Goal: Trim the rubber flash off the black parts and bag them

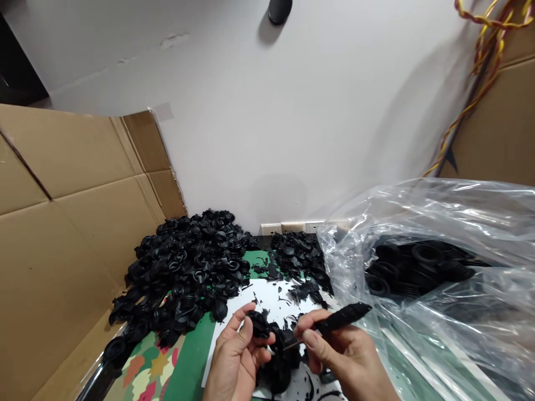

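My left hand [239,356] pinches a black ribbed rubber piece [258,323] between thumb and fingers. In my right hand [340,351] is a slim tool with a thick black handle [343,317], held like a pen. Its thin metal tip [291,345] points left, close to the rubber piece; whether it touches cannot be made out. Below both hands lies a heap of black rubber scraps [276,373] on a white sheet [217,348].
A large pile of black rubber parts [188,262] stands at left beside a cardboard panel [71,223]. Smaller scraps [298,253] are heaped by the wall. A clear plastic bag [472,223] at right holds black ribbed rubber boots [418,267]. Twisted wires [468,108] hang at upper right.
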Demonstrator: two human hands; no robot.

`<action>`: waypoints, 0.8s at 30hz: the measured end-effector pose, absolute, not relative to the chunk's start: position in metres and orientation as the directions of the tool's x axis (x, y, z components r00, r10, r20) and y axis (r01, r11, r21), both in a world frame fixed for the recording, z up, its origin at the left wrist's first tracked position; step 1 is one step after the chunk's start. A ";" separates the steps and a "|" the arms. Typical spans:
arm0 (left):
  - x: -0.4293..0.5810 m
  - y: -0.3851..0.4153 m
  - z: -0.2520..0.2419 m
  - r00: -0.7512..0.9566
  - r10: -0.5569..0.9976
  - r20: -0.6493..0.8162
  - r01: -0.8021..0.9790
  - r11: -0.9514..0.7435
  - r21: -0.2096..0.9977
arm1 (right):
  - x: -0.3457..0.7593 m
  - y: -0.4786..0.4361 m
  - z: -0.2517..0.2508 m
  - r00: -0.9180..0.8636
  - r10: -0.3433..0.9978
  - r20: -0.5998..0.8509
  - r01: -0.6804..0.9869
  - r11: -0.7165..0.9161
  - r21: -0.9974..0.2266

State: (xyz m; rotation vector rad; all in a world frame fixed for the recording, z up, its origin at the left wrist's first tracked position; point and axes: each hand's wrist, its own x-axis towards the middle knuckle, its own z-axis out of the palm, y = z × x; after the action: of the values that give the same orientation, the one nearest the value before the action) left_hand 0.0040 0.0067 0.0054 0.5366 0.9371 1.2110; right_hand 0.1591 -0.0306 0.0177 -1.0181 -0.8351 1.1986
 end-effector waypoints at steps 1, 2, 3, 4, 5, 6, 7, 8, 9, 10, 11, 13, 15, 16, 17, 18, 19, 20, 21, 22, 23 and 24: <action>0.005 0.006 0.005 0.045 0.940 -0.338 -0.542 0.307 0.782 | 0.158 -0.031 0.018 0.195 0.981 0.000 -0.344 0.068 -0.936; 0.007 0.006 0.005 0.021 0.934 -0.358 -0.540 0.312 0.782 | 0.156 -0.031 0.018 0.209 0.978 0.005 -0.356 0.080 -0.931; 0.009 0.005 0.006 -0.003 0.927 -0.376 -0.539 0.315 0.781 | 0.155 -0.032 0.018 0.225 0.974 0.007 -0.365 0.091 -0.926; 0.011 0.004 0.006 -0.022 0.920 -0.391 -0.536 0.319 0.781 | 0.153 -0.033 0.018 0.240 0.971 0.007 -0.372 0.098 -0.923; 0.012 0.003 0.007 -0.037 0.914 -0.403 -0.533 0.323 0.782 | 0.152 -0.033 0.018 0.249 0.968 0.004 -0.376 0.100 -0.921; 0.013 0.003 0.007 -0.047 0.909 -0.413 -0.528 0.328 0.783 | 0.151 -0.034 0.017 0.253 0.967 0.000 -0.375 0.098 -0.922; 0.014 0.002 0.008 -0.051 0.905 -0.423 -0.521 0.337 0.784 | 0.150 -0.035 0.017 0.251 0.968 -0.005 -0.370 0.091 -0.925; 0.015 0.001 0.008 -0.054 0.902 -0.428 -0.515 0.342 0.786 | 0.149 -0.035 0.016 0.244 0.970 -0.009 -0.363 0.083 -0.928; 0.015 0.001 0.008 -0.058 0.901 -0.430 -0.510 0.343 0.789 | 0.149 -0.035 0.015 0.235 0.972 -0.012 -0.351 0.073 -0.933; 0.015 0.001 0.008 -0.063 0.903 -0.425 -0.507 0.338 0.793 | 0.149 -0.034 0.015 0.226 0.974 -0.016 -0.332 0.062 -0.941; 0.015 0.001 0.008 -0.069 0.909 -0.410 -0.504 0.323 0.801 | 0.148 -0.033 0.014 0.218 0.976 -0.019 -0.303 0.049 -0.952; 0.016 0.000 0.008 -0.083 0.935 -0.345 -0.494 0.262 0.829 | 0.146 -0.031 0.015 0.204 0.979 -0.015 -0.225 0.032 -0.974; 0.017 -0.001 0.008 -0.103 0.962 -0.252 -0.475 0.175 0.862 | 0.143 -0.028 0.016 0.192 0.981 0.033 -0.129 0.059 -0.990; 0.018 -0.001 0.008 -0.116 0.973 -0.201 -0.461 0.127 0.878 | 0.141 -0.027 0.017 0.179 0.981 0.080 -0.067 0.093 -0.993; 0.019 -0.002 0.009 -0.129 0.980 -0.151 -0.444 0.079 0.893 | 0.140 -0.025 0.019 0.157 0.978 0.139 0.009 0.139 -0.990; 0.019 -0.003 0.010 -0.139 0.984 -0.108 -0.425 0.040 0.904 | 0.139 -0.024 0.020 0.132 0.971 0.201 0.098 0.189 -0.977; 0.019 -0.003 0.011 -0.145 0.986 -0.080 -0.408 0.014 0.913 | 0.139 -0.022 0.020 0.103 0.959 0.263 0.196 0.240 -0.951; 0.018 -0.004 0.011 -0.146 0.987 -0.068 -0.395 0.005 0.919 | 0.140 -0.021 0.021 0.066 0.945 0.322 0.294 0.290 -0.911; 0.018 -0.003 0.012 -0.143 0.987 -0.073 -0.387 0.012 0.922 | 0.142 -0.019 0.021 0.025 0.928 0.373 0.380 0.336 -0.862; 0.016 -0.003 0.011 -0.137 0.987 -0.087 -0.387 0.027 0.922 | 0.144 -0.017 0.022 -0.013 0.909 0.417 0.451 0.377 -0.809; 0.015 -0.002 0.011 -0.124 0.986 -0.108 -0.392 0.051 0.919 | 0.146 -0.015 0.021 -0.043 0.890 0.455 0.516 0.410 -0.752; 0.014 -0.001 0.010 -0.102 0.986 -0.133 -0.398 0.083 0.914 | 0.149 -0.013 0.021 -0.067 0.871 0.486 0.575 0.432 -0.695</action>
State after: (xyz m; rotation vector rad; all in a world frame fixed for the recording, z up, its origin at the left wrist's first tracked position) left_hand 0.0140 -0.0013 0.0098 0.7666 1.0437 1.3821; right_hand 0.1485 -0.0134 0.0206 -1.2514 -1.7556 0.3992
